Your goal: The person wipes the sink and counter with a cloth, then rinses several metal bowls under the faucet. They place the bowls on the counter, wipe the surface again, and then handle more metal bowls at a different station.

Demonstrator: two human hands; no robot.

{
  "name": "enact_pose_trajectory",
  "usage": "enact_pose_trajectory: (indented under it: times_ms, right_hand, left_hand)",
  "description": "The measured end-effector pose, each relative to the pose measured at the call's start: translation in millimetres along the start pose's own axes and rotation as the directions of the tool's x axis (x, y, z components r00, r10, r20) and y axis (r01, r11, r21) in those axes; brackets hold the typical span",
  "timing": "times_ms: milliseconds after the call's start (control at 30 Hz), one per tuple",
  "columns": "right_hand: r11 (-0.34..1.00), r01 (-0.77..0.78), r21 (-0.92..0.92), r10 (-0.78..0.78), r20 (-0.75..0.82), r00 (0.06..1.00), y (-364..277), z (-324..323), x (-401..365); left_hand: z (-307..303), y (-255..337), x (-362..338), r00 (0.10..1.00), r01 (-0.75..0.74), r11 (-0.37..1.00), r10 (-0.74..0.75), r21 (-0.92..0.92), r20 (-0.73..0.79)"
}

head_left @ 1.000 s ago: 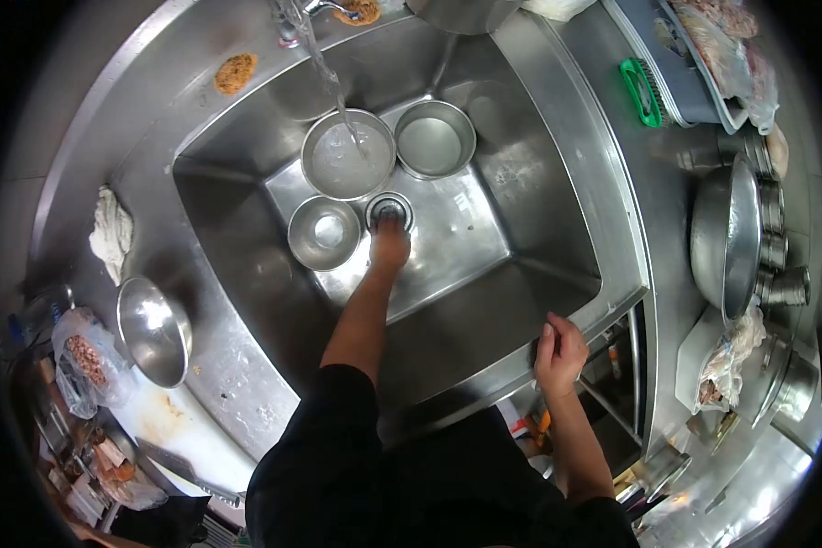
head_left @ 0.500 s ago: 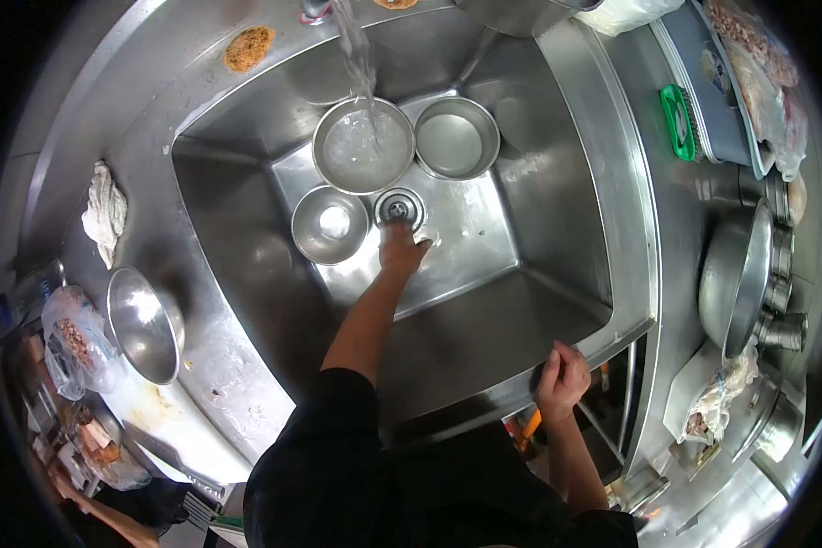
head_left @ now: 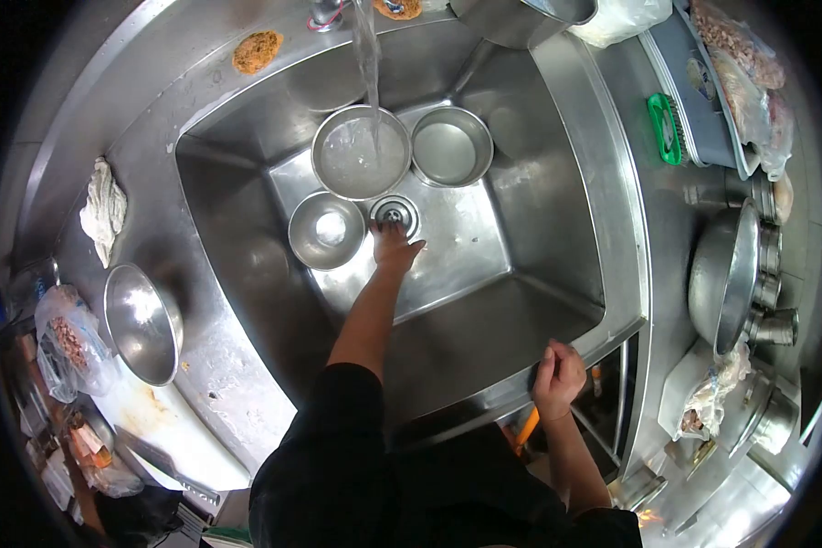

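Note:
My left hand (head_left: 393, 247) reaches down to the sink floor, its fingertips at the near rim of the drain strainer (head_left: 395, 216) and its thumb spread to the right. Beyond it, running water (head_left: 367, 64) falls into a steel pot (head_left: 342, 164) with bubbling water inside. A smaller steel pot (head_left: 452, 146) holding cloudy liquid stands to its right, touching or nearly so. Left of my hand sits a shiny steel bowl (head_left: 327, 230). Curled into a loose fist, my right hand (head_left: 559, 376) hovers by the sink's front edge with nothing visible in it.
Left of the sink (head_left: 557, 288) lie a white cloth (head_left: 103, 210), a tilted steel bowl (head_left: 142, 324) and a cutting board (head_left: 155, 420) with a knife (head_left: 169, 468). On the right are a green brush (head_left: 664, 128), a grey tub (head_left: 699, 87) and a large steel basin (head_left: 726, 274).
The view has shifted slightly. My left hand stays at the drain, its fingers moved a little. My right hand remains curled at the edge, and water keeps running.

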State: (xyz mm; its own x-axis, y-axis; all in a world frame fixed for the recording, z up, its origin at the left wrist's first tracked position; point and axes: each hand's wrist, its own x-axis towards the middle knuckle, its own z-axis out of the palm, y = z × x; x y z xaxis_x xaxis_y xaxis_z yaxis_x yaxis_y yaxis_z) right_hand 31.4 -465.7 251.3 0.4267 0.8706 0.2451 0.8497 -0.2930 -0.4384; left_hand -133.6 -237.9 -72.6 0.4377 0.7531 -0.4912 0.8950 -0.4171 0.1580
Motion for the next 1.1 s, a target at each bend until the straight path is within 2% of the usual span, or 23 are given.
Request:
enact_pose_trajectory:
  times_ms: [33, 67, 100, 167, 200, 300, 333, 400, 533, 633, 733, 800, 833, 900, 933, 1000, 1100]
  right_hand:
    - [1.000, 0.002, -0.004, -0.002, -0.004, 1.000, 0, 0, 0]
    - [1.000, 0.001, -0.009, -0.001, -0.006, 1.000, 0, 0, 0]
    - [1.000, -0.001, -0.013, 0.001, -0.008, 1.000, -1, -1, 0]
    - [1.000, -0.026, 0.008, 0.026, 0.009, 1.000, -2, -1, 2]
    - [0.999, -0.032, 0.003, 0.032, 0.010, 0.999, -2, 0, 1]
    - [1.000, -0.012, -0.006, 0.012, 0.012, 1.000, 0, 0, 2]
    - [1.000, 0.003, -0.013, -0.003, 0.012, 1.000, 0, 0, 2]
    - [1.000, 0.019, -0.017, -0.019, 0.006, 1.000, 0, 1, 3]
    - [1.000, -0.018, -0.003, 0.018, -0.004, 1.000, -2, 0, 4]
    - [0.999, -0.032, 0.011, 0.032, 0.001, 0.999, -3, 1, 4]
    - [0.999, -0.036, 0.011, 0.036, 0.004, 0.999, -3, 0, 5]
    - [1.000, -0.030, 0.006, 0.030, 0.001, 1.000, -2, 1, 5]
    - [0.999, -0.032, 0.005, 0.032, 0.004, 0.999, -2, 1, 4]
    - [0.999, -0.034, 0.007, 0.034, 0.011, 0.999, -2, 2, 4]
    - [0.999, -0.035, 0.009, 0.034, 0.007, 0.999, -2, 2, 4]
    - [0.999, -0.036, 0.007, 0.036, 0.000, 0.999, -1, 2, 3]
    - [1.000, 0.000, -0.021, 0.000, -0.006, 1.000, 1, 1, 4]
  left_hand:
    - [2, 1, 1, 1.000, 0.007, 1.000, -0.007, -0.025, -0.002]
    - [8, -1, 2, 0.992, -0.007, 0.999, 0.003, -0.034, -0.124]
    - [0, -1, 3, 0.992, -0.012, 0.999, 0.007, -0.035, -0.124]
    - [-22, -4, 5, 1.000, -0.017, 1.000, 0.017, -0.023, -0.015]
    - [-17, -7, 8, 0.990, -0.040, 0.997, 0.048, 0.065, -0.131]
    - [-7, -12, 16, 0.987, -0.063, 0.997, 0.069, 0.045, -0.142]
    - [-8, -11, 13, 0.988, -0.065, 0.997, 0.070, 0.046, -0.134]
    - [-13, -11, 13, 0.998, -0.062, 0.997, 0.063, 0.034, -0.019]
    - [-13, -11, 7, 0.993, -0.072, 0.995, 0.078, 0.062, -0.092]
    - [-7, -10, 11, 0.995, -0.074, 0.997, 0.074, -0.005, -0.067]
    - [-9, -11, 16, 0.986, -0.091, 0.995, 0.086, -0.029, -0.142]
    - [-15, -13, 22, 0.996, -0.085, 0.990, 0.084, -0.113, -0.014]
    - [-15, -13, 21, 0.996, -0.084, 0.990, 0.084, -0.114, -0.011]
    - [-19, -14, 18, 0.975, -0.134, 0.987, 0.115, -0.086, -0.192]
    - [-25, -13, 19, 0.975, -0.132, 0.987, 0.114, -0.086, -0.191]
    - [-34, -10, 25, 0.996, -0.027, 0.989, 0.039, -0.148, 0.079]
    - [-38, -8, 30, 0.996, -0.013, 0.983, 0.030, -0.182, 0.089]
